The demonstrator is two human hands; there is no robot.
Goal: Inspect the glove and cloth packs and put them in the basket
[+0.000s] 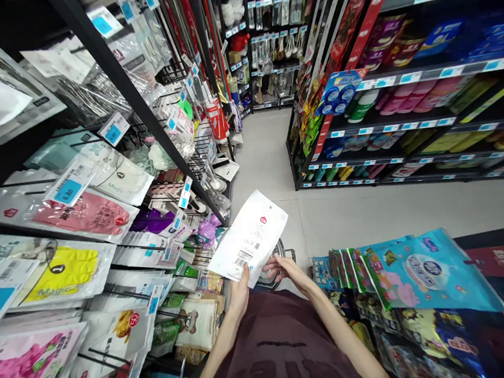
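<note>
My left hand [240,293] grips the lower left corner of a flat white plastic package [254,231], with the thumb on top of it. The package is tilted in front of my body and shows a small red logo, fine print and a barcode. My right hand [289,273] is beside the package's lower right edge, its fingers loosely apart. Whether its fingertips touch the edge I cannot tell. Behind the package, a round thing with a metal rim and a handle [290,254] is mostly hidden.
On the left, hooks hold packaged gloves, yellow ones [64,272] and pink ones [86,213] among them, with price tags. Shelves of bottles [419,97] stand at the right. Hanging blue bags [429,272] are near my right arm. A grey tiled aisle floor [266,151] runs ahead.
</note>
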